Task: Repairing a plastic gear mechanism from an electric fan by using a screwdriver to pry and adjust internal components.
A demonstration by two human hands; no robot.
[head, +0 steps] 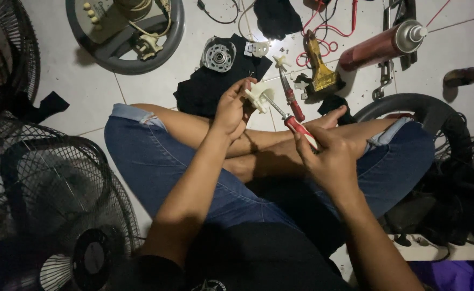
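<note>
I sit cross-legged on a tiled floor. My left hand (231, 108) grips a small white plastic fan part (257, 95) above my knees. My right hand (328, 156) holds a red-handled screwdriver (296, 126), whose metal shaft points up-left with its tip in the white part. Just beyond the white part lies a second red-handled screwdriver (292, 99) on the floor.
A metal motor (218, 55) rests on a black cloth (207, 89) ahead. A paintbrush (320, 67), a red spray can (382, 46) and red wires (323, 32) lie at the right. Fan grilles (43, 178) stand at my left, a grey fan base (124, 56) further off, and more dark fan parts (452, 178) at my right.
</note>
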